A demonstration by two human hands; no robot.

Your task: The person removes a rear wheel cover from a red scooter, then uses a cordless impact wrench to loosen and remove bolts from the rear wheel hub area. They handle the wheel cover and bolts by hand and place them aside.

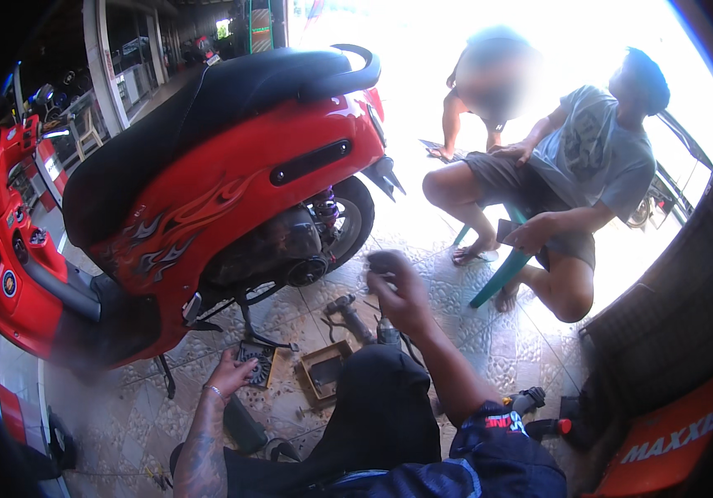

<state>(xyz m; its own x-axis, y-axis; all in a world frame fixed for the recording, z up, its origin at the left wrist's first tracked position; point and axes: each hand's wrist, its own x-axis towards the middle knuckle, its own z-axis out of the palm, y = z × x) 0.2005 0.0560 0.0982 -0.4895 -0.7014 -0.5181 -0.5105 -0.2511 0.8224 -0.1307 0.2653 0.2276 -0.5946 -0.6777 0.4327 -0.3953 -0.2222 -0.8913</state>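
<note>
A red scooter [232, 195] with a black seat and flame graphics stands across the left and middle. Low beside it, my left hand [230, 373] grips the edge of a small yellow-edged box [260, 363] that holds a dark, finned round part. My right hand [402, 292] is raised in front of the scooter's rear wheel [352, 222], its fingers curled around something dark that I cannot make out. Between my hands, an open shallow box [323, 369] lies on the floor with a dark flat piece inside. Just beyond it lies a grey power tool [348, 318].
One person in a grey shirt [593, 153] sits on a green stool [501, 278] at the right, holding a phone. Another person [493, 79] bends over behind. An orange sign [663, 444] fills the lower right. Tools [529, 400] lie on the tiled floor by my right side.
</note>
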